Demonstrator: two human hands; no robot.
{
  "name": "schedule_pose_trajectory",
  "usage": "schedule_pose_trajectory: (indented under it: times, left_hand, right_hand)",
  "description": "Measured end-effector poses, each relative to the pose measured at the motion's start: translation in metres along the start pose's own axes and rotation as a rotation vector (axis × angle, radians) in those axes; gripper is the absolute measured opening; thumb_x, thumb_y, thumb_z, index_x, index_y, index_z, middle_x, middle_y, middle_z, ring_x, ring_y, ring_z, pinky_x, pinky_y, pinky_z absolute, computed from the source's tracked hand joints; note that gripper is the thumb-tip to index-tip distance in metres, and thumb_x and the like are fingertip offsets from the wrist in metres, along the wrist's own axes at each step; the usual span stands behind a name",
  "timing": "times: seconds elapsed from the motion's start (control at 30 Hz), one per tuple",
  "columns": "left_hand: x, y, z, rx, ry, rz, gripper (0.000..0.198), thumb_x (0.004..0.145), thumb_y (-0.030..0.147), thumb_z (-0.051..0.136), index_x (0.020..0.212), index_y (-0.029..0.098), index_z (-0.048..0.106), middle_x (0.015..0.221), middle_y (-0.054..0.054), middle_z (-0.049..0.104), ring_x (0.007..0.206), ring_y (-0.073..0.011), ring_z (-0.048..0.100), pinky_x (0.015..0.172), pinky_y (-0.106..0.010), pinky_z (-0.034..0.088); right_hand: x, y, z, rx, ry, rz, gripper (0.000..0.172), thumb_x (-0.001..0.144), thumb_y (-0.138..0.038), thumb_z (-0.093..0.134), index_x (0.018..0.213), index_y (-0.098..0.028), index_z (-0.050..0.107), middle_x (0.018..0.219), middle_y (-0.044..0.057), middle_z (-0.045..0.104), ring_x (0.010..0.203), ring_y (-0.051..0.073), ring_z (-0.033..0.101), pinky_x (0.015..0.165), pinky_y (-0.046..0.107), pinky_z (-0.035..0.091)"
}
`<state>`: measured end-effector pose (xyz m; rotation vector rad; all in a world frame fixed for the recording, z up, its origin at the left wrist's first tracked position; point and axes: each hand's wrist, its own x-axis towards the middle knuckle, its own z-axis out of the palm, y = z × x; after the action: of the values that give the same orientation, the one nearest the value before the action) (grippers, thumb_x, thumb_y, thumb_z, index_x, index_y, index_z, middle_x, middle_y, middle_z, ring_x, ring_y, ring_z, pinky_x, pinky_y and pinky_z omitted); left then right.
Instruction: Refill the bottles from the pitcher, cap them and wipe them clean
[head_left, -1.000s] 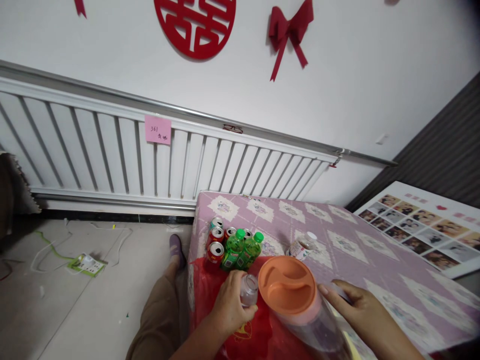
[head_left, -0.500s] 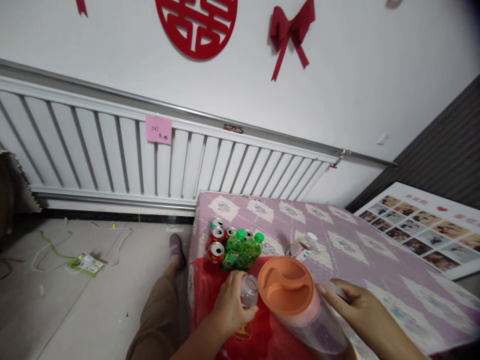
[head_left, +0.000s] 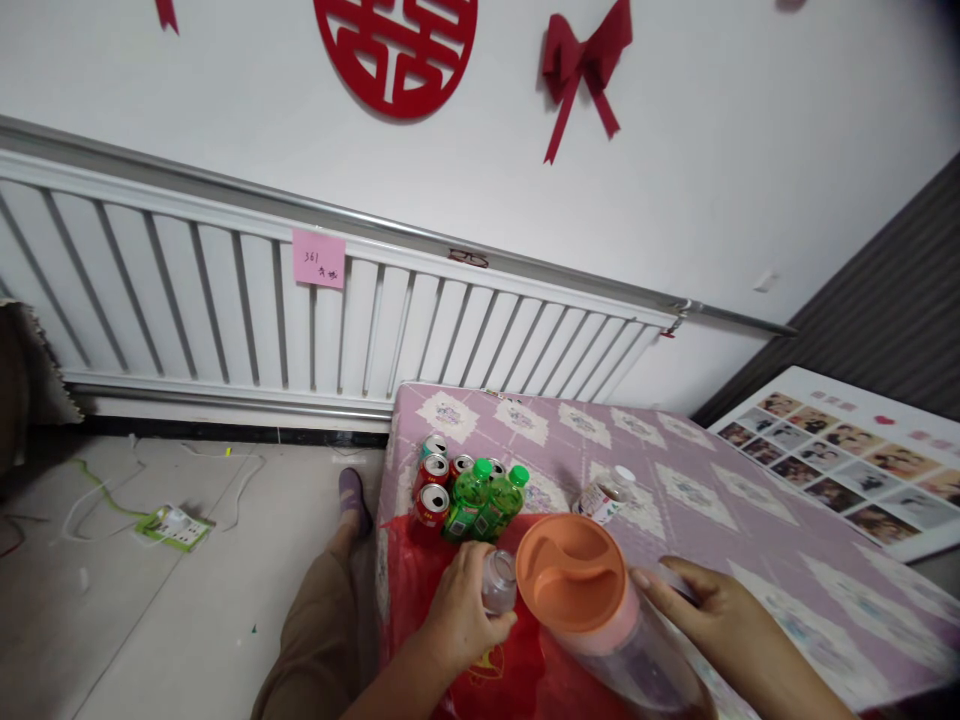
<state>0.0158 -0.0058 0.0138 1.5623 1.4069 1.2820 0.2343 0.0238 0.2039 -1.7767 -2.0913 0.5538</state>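
My left hand (head_left: 466,610) is closed around a small clear bottle (head_left: 499,583) with an open, uncapped mouth. My right hand (head_left: 709,610) grips the handle of a clear plastic pitcher (head_left: 637,665). Its orange lid (head_left: 571,573) faces up toward me, and the pitcher leans with its top toward the bottle. The bottle's mouth is close beside the lid's left edge. Whether they touch, I cannot tell. Under both hands lies a red plastic bag (head_left: 517,670) with a yellow print.
Several opened drink cans (head_left: 432,505) and two green bottles (head_left: 471,500) stand just beyond my left hand. A labelled bottle with a white cap (head_left: 604,495) is behind the pitcher on the purple patterned cover (head_left: 697,490). A photo board (head_left: 847,460) leans at right; a power strip (head_left: 174,527) lies on the floor.
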Motion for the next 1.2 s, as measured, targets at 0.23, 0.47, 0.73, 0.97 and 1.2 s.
schedule_pose_trajectory:
  times: [0.23,0.47,0.73,0.97,1.2]
  left_hand:
    - [-0.0006,0.0008,0.0003,0.006,0.003,-0.012,0.067,0.061,0.012,0.073,0.122,0.019,0.047,0.121,-0.011,0.057,0.114,-0.03,0.055,0.1,-0.046,0.045]
    - [-0.0006,0.0003,0.0005,0.007,-0.001,-0.014,0.065,0.061,0.012,0.073,0.121,0.019,0.048,0.12,-0.011,0.057,0.113,-0.0302,0.055,0.1,-0.046,0.045]
    - [-0.0003,0.0017,-0.0015,0.005,-0.008,-0.022,0.065,0.06,0.011,0.074,0.119,0.02,0.048,0.121,-0.011,0.057,0.113,-0.0298,0.055,0.1,-0.046,0.044]
    - [-0.0001,0.0015,-0.0021,0.005,-0.01,-0.024,0.067,0.06,0.01,0.074,0.12,0.021,0.047,0.121,-0.01,0.057,0.114,-0.0295,0.055,0.101,-0.045,0.044]
    - [-0.0007,-0.0016,-0.0006,0.003,-0.007,-0.022,0.067,0.06,0.011,0.074,0.121,0.021,0.047,0.122,-0.01,0.056,0.115,-0.0299,0.055,0.101,-0.045,0.044]
  right_hand:
    - [-0.0012,-0.0059,-0.0022,-0.019,-0.015,-0.011,0.048,0.071,-0.068,0.047,0.055,-0.025,0.032,0.056,-0.004,0.027,0.053,0.013,0.031,0.048,0.026,0.027]
    - [0.0012,-0.0027,-0.0031,-0.062,0.029,-0.053,0.048,0.073,-0.066,0.045,0.055,-0.025,0.029,0.056,-0.005,0.024,0.053,0.013,0.03,0.047,0.025,0.025]
    - [0.0002,-0.0075,-0.0042,-0.077,0.031,-0.031,0.048,0.071,-0.067,0.045,0.053,-0.025,0.03,0.056,-0.005,0.025,0.052,0.013,0.032,0.048,0.026,0.026]
    - [0.0025,-0.0031,-0.0027,-0.027,0.019,-0.026,0.047,0.072,-0.067,0.048,0.054,-0.025,0.035,0.057,-0.004,0.029,0.054,0.014,0.035,0.049,0.027,0.028]
    - [0.0012,-0.0084,-0.0046,-0.027,0.024,-0.026,0.048,0.071,-0.067,0.048,0.053,-0.025,0.036,0.055,-0.005,0.029,0.053,0.013,0.035,0.048,0.027,0.028]
